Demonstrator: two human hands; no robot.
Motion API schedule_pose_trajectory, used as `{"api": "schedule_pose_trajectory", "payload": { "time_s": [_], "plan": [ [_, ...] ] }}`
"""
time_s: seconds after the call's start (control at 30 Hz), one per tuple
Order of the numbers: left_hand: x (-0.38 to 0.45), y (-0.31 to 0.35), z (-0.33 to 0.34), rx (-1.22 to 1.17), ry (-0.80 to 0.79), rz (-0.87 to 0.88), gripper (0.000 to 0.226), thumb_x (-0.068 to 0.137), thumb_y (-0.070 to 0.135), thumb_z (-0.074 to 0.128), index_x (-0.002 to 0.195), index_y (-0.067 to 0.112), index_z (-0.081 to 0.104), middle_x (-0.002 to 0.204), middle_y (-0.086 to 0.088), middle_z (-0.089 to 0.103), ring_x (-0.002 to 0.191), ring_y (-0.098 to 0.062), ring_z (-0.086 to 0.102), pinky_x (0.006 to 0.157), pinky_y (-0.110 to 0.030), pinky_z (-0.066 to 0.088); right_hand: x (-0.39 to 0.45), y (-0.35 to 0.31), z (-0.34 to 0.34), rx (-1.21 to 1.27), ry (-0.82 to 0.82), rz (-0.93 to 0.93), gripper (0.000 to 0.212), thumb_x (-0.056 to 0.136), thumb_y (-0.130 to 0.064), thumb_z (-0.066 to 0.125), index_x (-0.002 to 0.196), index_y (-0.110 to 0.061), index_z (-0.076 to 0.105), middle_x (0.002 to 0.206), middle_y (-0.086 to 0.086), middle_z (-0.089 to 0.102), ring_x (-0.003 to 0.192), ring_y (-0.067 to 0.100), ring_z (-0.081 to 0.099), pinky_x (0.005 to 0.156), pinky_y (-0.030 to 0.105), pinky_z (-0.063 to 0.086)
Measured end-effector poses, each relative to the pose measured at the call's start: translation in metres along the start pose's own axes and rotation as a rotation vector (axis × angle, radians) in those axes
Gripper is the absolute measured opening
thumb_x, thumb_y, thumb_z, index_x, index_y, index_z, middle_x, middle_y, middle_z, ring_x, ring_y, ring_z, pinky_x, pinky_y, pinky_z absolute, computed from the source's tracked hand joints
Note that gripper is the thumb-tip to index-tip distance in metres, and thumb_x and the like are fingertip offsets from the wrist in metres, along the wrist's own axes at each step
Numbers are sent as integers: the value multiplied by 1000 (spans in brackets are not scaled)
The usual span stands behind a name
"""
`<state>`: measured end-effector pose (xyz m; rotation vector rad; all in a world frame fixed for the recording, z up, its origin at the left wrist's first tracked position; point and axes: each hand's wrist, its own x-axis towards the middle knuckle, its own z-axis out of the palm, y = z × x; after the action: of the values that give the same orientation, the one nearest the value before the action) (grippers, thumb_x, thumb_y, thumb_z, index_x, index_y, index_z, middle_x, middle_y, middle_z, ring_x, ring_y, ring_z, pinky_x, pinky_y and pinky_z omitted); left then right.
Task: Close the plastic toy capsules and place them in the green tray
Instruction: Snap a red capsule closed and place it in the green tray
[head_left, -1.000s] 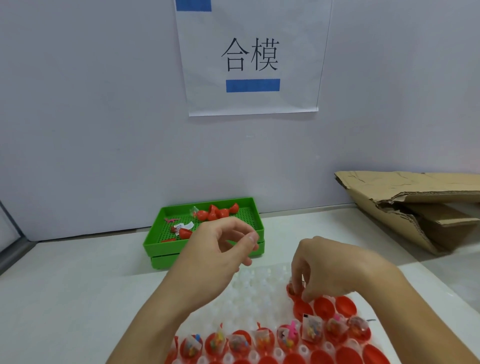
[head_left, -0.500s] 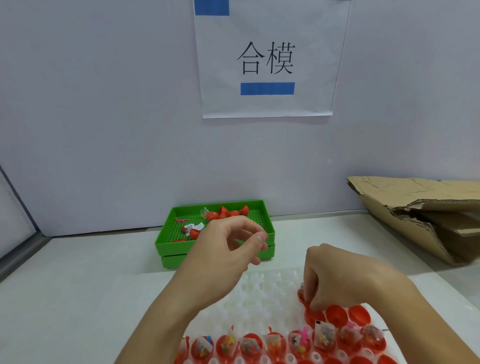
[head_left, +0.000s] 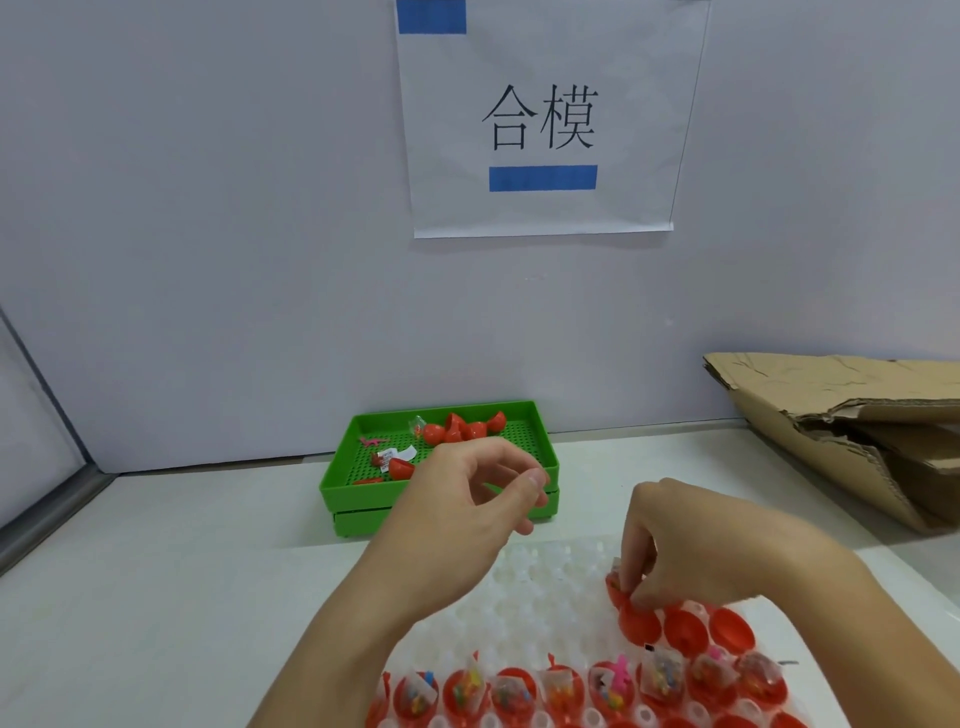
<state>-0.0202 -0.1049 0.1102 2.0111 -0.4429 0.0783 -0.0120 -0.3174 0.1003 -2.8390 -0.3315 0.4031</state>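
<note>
— Where is the capsule being worked on?

— Under the right hand (head_left: 711, 551), at the far right edge of the white dimpled holder (head_left: 540, 587). The fingertips curl down and pinch a red capsule (head_left: 621, 597) with a small packet poking out of it; whether its halves are joined I cannot tell, the fingers cover it.

— And the left hand?

— The left hand (head_left: 467, 514) hovers above the holder, nearer the green tray (head_left: 441, 493), well apart from that capsule. Its fingers are loosely curled, thumb close to the forefinger; it seems to hold nothing.

— What lies around them?

— Just beside the right hand sit three empty red halves (head_left: 685, 629). Nearer the camera runs a row of open red halves filled with toy packets (head_left: 665, 675). The green tray stands beyond the hands by the wall, with several red capsules (head_left: 462, 428) and loose bits inside.

— Anything else?

— Folded cardboard (head_left: 852, 421) at the right, and a paper sign (head_left: 545, 119) on the wall.
</note>
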Motion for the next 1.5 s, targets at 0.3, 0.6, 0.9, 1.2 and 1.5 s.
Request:
{"api": "schedule_pose_trajectory", "payload": {
  "time_s": [0.3,0.6,0.9,1.2,1.5],
  "plan": [
    [-1,-12,0,64,-155,-104,16,87,34,72,102,34,66,98,15,71,86,-1,68,79,-30,59,-18,-11,-22,97,122,-114,12,82,-31,76,77,-42,76,69,-14,69,58,11,60,49,25,46],
    [-3,-11,-5,-56,-450,-191,28,88,15,74,115,19,70,110,3,74,104,-19,69,95,-35,55,-28,-28,-28,174,194,-303,18,82,-35,78,84,-52,73,79,-12,66,59,5,56,59,26,50],
    [-2,-6,-8,-248,-323,-153,26,81,12,79,106,12,73,100,-6,76,99,-21,72,89,-32,58,-35,-32,-32,172,282,-363,30,86,-25,76,92,-55,72,79,-15,65,71,6,60,69,25,53],
    [-3,7,-1,-163,-114,-43,27,70,10,87,92,19,73,86,3,77,80,-11,74,75,-18,57,-37,-36,-35,365,515,-441,38,70,-64,64,98,-41,74,92,-28,69,90,-7,65,77,20,53],
    [-5,14,3,-134,-41,-1,26,70,11,88,91,20,75,82,7,77,77,-7,73,75,-19,58,-27,-34,-30,269,537,-425,14,84,-29,77,88,-43,76,86,-24,69,84,-2,65,70,24,55]
  ]
}}
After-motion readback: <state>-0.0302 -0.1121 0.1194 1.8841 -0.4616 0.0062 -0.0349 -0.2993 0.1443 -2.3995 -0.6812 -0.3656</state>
